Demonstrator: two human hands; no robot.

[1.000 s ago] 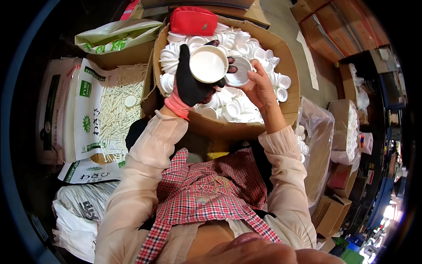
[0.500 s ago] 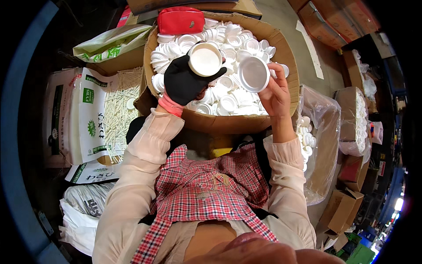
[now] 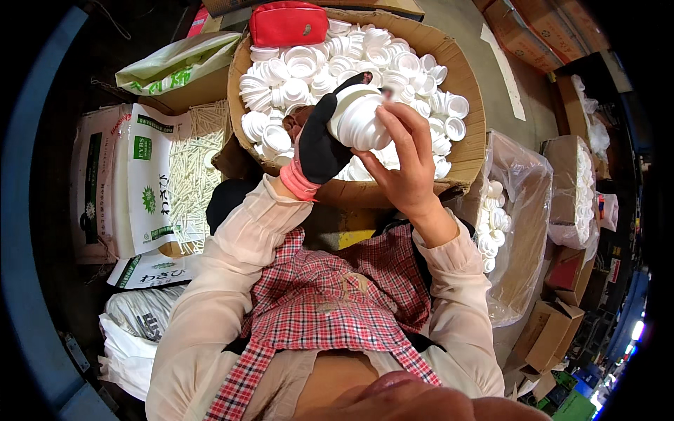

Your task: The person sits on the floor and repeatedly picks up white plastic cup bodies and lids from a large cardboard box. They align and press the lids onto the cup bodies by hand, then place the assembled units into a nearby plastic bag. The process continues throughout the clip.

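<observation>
My left hand [image 3: 323,149], in a black glove with some bare fingertips, is closed around a white round plastic cap [image 3: 344,99]. My bare right hand [image 3: 411,172] pinches a second white cap [image 3: 366,126] with stepped, ridged sides between thumb and fingers. The two caps are pressed face to face or nested; exactly how they meet is hidden. Both hands are above a large cardboard box [image 3: 472,84] heaped with loose white plastic caps [image 3: 302,63].
A red pouch [image 3: 288,25] lies on the box's far left edge. To the left, white sticks [image 3: 193,175] fill a container beside a printed white sack [image 3: 149,189]. At right stands a plastic-lined box [image 3: 519,238] with white pieces [image 3: 495,224]; cardboard boxes [image 3: 540,337] sit beyond.
My right hand has moved left and brought its cap against the one in my left hand. My left hand has shifted right and tilted. The view has shifted slightly.
</observation>
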